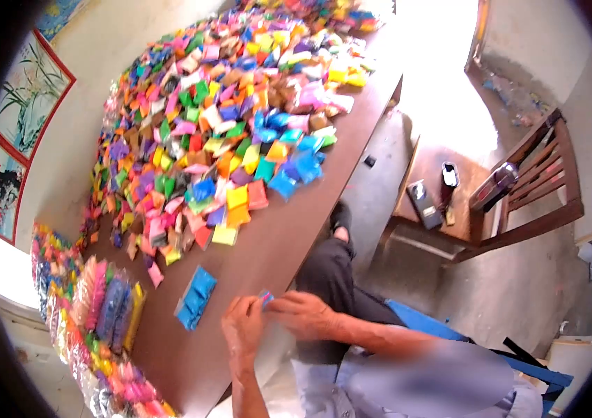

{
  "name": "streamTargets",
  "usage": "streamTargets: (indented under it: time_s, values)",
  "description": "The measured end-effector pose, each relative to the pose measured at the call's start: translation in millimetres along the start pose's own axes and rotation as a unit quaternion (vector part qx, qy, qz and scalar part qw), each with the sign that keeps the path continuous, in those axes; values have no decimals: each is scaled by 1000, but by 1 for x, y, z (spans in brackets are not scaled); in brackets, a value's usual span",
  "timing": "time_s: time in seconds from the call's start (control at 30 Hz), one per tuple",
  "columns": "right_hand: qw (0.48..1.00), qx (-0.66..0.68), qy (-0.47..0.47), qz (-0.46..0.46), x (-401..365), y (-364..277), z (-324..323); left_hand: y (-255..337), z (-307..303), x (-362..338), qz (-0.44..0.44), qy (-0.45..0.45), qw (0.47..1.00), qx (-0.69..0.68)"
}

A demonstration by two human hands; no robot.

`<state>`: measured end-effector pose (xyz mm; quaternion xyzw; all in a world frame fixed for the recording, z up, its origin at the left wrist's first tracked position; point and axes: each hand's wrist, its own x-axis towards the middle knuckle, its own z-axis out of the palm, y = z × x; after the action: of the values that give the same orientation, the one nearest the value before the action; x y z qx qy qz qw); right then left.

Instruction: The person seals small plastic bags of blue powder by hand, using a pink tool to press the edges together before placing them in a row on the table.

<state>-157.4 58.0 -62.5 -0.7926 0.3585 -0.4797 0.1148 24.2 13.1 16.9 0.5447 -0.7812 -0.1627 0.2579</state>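
Note:
My left hand [242,324] is closed, its fingertips pinching a small blue and pink piece [266,297] near the table's front edge. From the other side my right hand [304,315] meets it, fingers bent together at the same piece; its exact kind I cannot tell. A pale, see-through patch shows below the two hands. Just left of them, a row of blue packets [196,298] lies joined on the brown table [254,244]. Beyond spreads a large heap of small coloured packets [205,132], with yellow, orange and light blue ones at its near edge.
Long clear bags of coloured packets [111,306] stand along the table's left side, with more packets [122,376] below. To the right, a wooden chair [547,181] holds a dark box-like item [424,203] and other small things. A blue frame [533,369] is beside my body.

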Motion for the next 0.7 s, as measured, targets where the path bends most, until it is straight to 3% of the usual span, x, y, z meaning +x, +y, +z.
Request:
streamTargets:
  time_s: [0.13,0.27,0.43,0.7]
  values:
    - [1000,-9,-12,5,-7,-2,7,-9,6,15,33,10,999,15]
    - [1000,-5,-12,17,-10,-1,6,-11,5,15,11,31,999,-4]
    - [992,19,100,70,-4,-5,10,-10,-4,-10,9,32,999,-15]
    - [996,25,53,72,-4,0,14,-33,3,-10,-24,48,999,4]
